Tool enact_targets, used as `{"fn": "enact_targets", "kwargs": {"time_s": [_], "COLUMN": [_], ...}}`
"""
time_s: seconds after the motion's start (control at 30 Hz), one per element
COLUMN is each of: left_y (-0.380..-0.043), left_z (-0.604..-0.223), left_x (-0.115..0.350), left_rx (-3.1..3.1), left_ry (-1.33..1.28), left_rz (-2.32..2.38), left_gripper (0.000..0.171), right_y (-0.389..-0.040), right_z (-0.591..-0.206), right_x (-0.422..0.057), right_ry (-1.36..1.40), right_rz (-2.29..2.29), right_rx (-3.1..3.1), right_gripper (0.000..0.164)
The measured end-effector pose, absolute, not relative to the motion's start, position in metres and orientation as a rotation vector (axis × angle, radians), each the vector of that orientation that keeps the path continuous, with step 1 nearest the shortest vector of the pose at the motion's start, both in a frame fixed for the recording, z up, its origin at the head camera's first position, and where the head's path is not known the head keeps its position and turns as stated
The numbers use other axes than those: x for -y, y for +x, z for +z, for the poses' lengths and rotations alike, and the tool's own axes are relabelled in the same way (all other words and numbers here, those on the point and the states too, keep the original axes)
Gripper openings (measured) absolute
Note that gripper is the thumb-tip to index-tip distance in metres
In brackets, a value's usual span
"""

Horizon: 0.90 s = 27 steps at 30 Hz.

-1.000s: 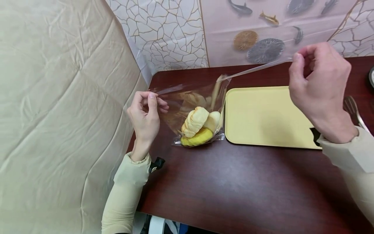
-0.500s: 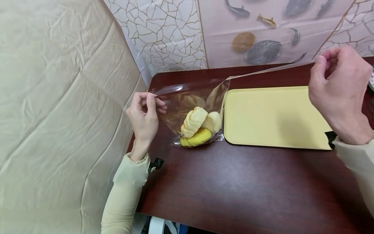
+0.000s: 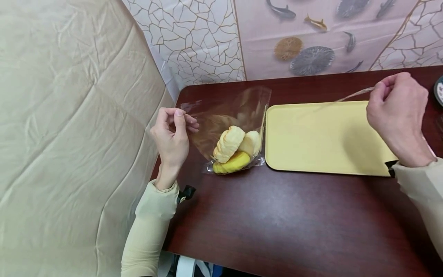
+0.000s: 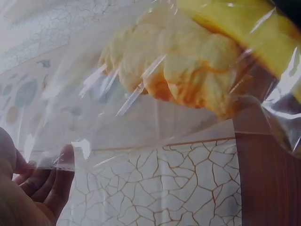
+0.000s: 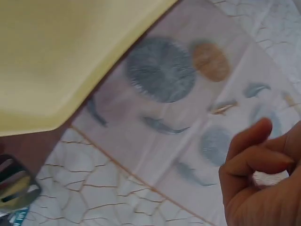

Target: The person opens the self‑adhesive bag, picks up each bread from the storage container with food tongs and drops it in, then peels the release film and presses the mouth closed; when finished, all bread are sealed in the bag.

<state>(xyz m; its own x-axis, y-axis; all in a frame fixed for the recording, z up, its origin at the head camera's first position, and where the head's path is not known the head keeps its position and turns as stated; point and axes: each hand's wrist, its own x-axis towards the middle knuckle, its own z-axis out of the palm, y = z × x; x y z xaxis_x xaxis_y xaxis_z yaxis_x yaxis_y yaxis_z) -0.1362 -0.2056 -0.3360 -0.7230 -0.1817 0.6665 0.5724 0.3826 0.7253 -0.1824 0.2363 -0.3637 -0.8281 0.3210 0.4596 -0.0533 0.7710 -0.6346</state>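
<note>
A clear plastic bag (image 3: 254, 98) stands on the table, holding a ridged bread roll (image 3: 229, 144), a pale oval piece (image 3: 250, 143) and a yellow, banana-like piece (image 3: 232, 163). My left hand (image 3: 171, 132) pinches the bag's upper left corner between thumb and forefinger. Seen close in the left wrist view, the bread roll (image 4: 174, 66) shows browned ridges through the film. Over the right part of the yellow tray (image 3: 311, 138), my right hand (image 3: 398, 113) pinches a thin clear plastic strip (image 3: 358, 93), whose loose end trails left, apart from the bag.
The tray lies just right of the bag on the dark red table (image 3: 277, 215). A round dark object (image 3: 438, 91) sits at the right edge. A slotted dark item (image 5: 14, 183) shows in the right wrist view. Patterned cloth (image 3: 207, 42) hangs behind; a beige padded surface (image 3: 76, 134) borders the left.
The strip, earlier stretched from the bag's top right corner to my right hand, has come off the bag. My right hand moved right, then slightly down. The left hand stays at its corner.
</note>
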Motion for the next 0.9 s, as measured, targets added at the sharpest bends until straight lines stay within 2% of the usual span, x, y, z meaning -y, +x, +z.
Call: {"fn": "enact_targets", "kwargs": {"time_s": [0.13,0.3,0.47,0.53,0.67,0.9], "left_y": [-0.137,-0.138,-0.138,-0.138,-0.14,-0.141], "left_z": [-0.337,-0.34,-0.341,-0.34,-0.339,-0.34], "left_x": [0.208,0.21,0.211,0.211,0.211,0.211], "left_rx": [1.931,1.919,1.907,1.904,1.907,1.901], "left_ry": [-0.345,-0.353,-0.365,-0.372,-0.377,-0.391], "left_rz": [-1.391,-1.406,-1.416,-1.417,-1.421,-1.453], "left_gripper": [0.027,0.029,0.028,0.028,0.026,0.028], "right_y": [-0.187,-0.192,-0.187,-0.183,-0.175,-0.167], "right_z": [-0.374,-0.381,-0.373,-0.366,-0.349,-0.335], "right_x": [-0.244,-0.251,-0.249,-0.242,-0.219,-0.166], "right_ry": [-0.131,-0.029,0.007,0.004,0.036,0.496], "right_rz": [0.837,0.749,0.643,0.654,0.722,0.951], "right_rx": [2.587,2.866,3.003,2.965,2.752,2.453], "right_gripper": [0.035,0.036,0.051,0.052,0.044,0.018]}}
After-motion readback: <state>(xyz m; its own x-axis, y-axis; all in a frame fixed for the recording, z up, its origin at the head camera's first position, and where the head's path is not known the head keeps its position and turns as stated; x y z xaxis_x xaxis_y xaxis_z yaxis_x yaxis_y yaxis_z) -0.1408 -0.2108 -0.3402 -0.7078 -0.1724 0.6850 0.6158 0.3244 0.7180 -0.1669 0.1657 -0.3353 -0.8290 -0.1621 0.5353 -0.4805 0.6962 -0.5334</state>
